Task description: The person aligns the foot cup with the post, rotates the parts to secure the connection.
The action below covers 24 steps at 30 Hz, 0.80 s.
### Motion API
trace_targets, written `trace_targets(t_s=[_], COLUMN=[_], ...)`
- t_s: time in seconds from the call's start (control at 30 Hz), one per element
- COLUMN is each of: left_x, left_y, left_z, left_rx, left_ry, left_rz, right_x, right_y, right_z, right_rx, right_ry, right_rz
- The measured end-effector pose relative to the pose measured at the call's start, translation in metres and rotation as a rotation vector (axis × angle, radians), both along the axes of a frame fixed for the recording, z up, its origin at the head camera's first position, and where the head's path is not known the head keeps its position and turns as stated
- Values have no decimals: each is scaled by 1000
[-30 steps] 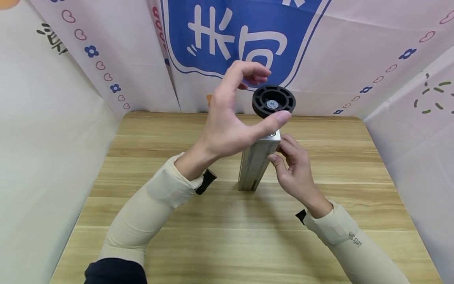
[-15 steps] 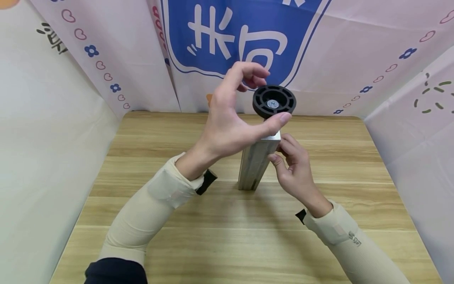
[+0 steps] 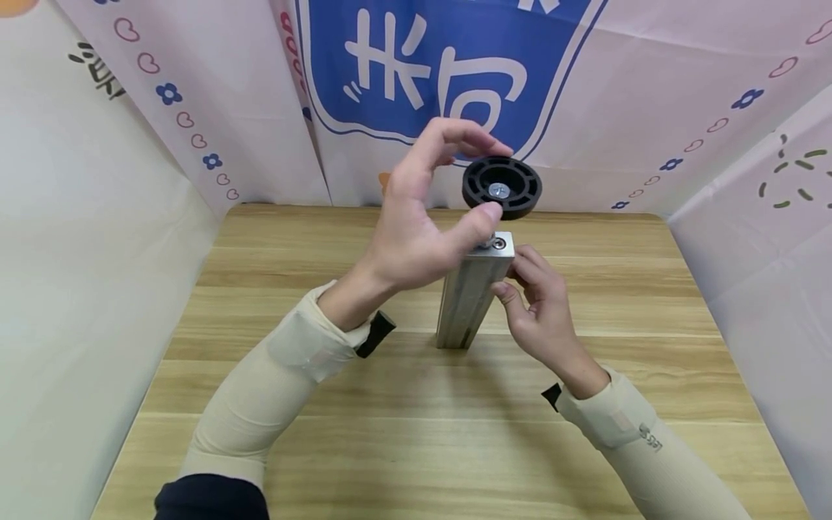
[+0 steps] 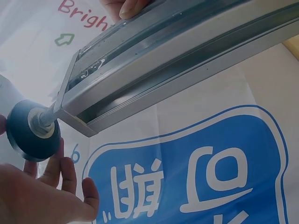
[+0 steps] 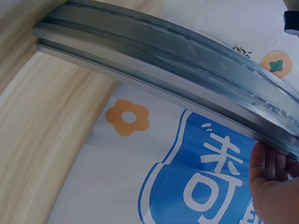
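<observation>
An aluminium profile (image 3: 466,300) stands upright on the wooden table, its silver end plate at the top. Above the plate sits a black round levelling foot (image 3: 528,191) with a screw in its middle; the left wrist view shows its threaded stem (image 4: 48,115) and nut running into the plate. My left hand (image 3: 419,231) pinches the foot's rim, thumb at the near edge and a fingertip at the far edge. Just below the top, my right hand (image 3: 544,310) grips the profile's right side; in the right wrist view, fingertips lie on the grooved profile (image 5: 163,60).
The wooden table (image 3: 325,455) spreads around the profile's base. Behind it hangs a printed cloth (image 3: 591,108) with a blue sign, and pale cloth walls (image 3: 97,238) close off both sides. Dark wrist-worn pieces (image 3: 377,334) stick out by the sleeves.
My left thumb has slid back leftward along the foot's near edge, and the index finger has stretched to the far rim. My right hand and the profile have stayed in place.
</observation>
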State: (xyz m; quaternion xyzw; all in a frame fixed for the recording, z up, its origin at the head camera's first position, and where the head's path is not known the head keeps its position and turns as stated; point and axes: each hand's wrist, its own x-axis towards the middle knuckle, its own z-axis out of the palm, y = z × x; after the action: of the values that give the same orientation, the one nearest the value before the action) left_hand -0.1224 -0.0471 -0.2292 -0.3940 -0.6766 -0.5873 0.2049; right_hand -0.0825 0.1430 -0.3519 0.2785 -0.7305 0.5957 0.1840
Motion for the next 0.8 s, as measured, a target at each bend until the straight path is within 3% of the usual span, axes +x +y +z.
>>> trace_targets(t_s=[0.3, 0.4, 0.5, 0.8], left_x=[0, 0, 0, 3], left_y=[3, 3, 3, 5], left_z=[0, 0, 0, -1], left_rx=[15, 13, -8, -52], left_ry=[-107, -126, -90, 76], left_rz=[-175, -194, -150, 123], right_x=[0, 0, 0, -1], right_y=[0, 0, 0, 0], right_z=[-1, -1, -1, -1], right_rx=[5, 5, 4, -4], right_ry=[-7, -8, -6, 21], right_rz=[-15, -16, -17, 8])
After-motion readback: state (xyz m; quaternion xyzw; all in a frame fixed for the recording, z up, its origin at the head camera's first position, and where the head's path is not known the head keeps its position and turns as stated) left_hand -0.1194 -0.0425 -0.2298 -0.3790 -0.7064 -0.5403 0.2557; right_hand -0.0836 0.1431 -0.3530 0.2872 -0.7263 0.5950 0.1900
